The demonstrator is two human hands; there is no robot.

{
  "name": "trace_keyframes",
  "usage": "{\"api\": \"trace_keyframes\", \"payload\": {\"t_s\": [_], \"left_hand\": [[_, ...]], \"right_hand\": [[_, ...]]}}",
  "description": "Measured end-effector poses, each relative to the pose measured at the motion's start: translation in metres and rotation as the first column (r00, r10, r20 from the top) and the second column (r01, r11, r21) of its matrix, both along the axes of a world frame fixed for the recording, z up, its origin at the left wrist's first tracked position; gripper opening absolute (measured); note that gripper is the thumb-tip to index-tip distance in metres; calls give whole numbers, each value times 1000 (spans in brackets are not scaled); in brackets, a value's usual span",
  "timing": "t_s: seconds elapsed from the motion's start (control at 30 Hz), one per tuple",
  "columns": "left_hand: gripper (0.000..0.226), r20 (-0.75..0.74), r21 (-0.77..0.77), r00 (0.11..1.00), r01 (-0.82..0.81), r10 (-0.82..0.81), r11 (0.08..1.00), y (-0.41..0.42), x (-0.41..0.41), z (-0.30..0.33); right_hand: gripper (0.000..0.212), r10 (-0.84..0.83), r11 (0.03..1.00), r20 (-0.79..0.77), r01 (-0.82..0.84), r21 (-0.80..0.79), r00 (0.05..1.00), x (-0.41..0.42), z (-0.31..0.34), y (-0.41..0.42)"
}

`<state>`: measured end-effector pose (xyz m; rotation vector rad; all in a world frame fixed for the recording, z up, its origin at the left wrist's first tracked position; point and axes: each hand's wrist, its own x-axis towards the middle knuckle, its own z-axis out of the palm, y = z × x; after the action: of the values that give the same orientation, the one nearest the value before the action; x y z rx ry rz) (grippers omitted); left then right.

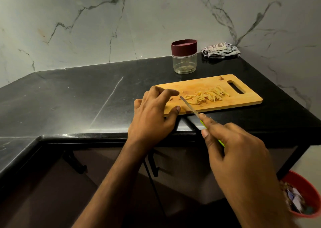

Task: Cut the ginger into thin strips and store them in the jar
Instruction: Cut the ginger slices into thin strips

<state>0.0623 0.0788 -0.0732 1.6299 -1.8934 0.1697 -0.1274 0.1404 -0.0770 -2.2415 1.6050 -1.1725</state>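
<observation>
A pile of thin yellow ginger strips [207, 95] lies on the wooden cutting board [243, 99]. My right hand [238, 151] grips a knife [190, 106] by its green handle, the blade tip resting at the left end of the pile. My left hand [154, 113] hovers over the board's left end with relaxed, spread fingers, holding nothing. Behind the board stands a clear plastic jar [184, 61] with a maroon lid [184, 46] on it; the jar looks empty.
The board sits on a black stone counter [78, 102] near its front edge. A folded striped cloth [220, 50] lies in the back corner against the marble wall. A red bin [302, 194] with scraps stands on the floor at lower right.
</observation>
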Motion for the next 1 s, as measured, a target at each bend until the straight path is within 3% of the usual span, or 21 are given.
{"api": "trace_keyframes", "payload": {"t_s": [0.17, 0.43, 0.83, 1.0], "left_hand": [[18, -21, -15, 999, -46, 45, 999, -1, -1, -1], [7, -31, 1, 999, -27, 27, 1000, 0, -2, 2], [17, -35, 41, 999, -16, 18, 999, -1, -3, 4], [12, 8, 23, 1000, -27, 27, 999, 0, -3, 4]], "right_hand": [[39, 40, 999, 20, -39, -17, 999, 6, -3, -1], [40, 28, 998, -7, -28, -54, 1000, 5, -5, 2], [44, 22, 1000, -34, -23, -12, 999, 23, -5, -11], [50, -29, 999, -187, 35, 28, 982, 10, -3, -3]]}}
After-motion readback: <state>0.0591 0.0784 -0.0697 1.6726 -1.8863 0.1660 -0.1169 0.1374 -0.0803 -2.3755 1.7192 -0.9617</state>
